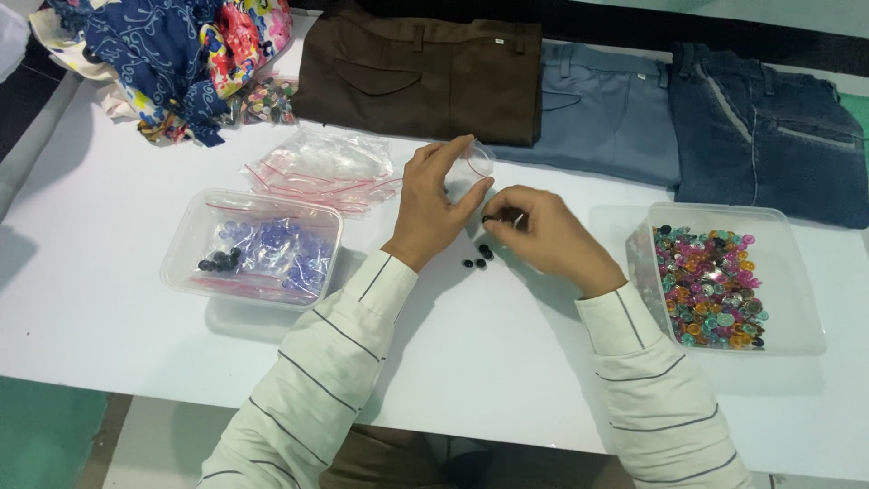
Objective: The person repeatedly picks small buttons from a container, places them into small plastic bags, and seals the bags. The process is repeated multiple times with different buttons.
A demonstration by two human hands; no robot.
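At table centre | left hand pinching small clear zip bag open | right hand fingertips gripping small dark button | bagging step, judged | next needs aiming at bag mouth.

One head-worn camera looks steeply down, close over the white table, facing its far edge.

A white work table over a green floor, seen from above.

The white table is spread across most of the view, and its surface is evenly lit, with soft shadows thrown beneath whatever stands on it. A green floor is seen below the near edge at the left, joined by a paler strip under the table. A dark band is seen behind the far edge, with a light green surface beyond it. At the far left, a grey rail is laid along the table's side.
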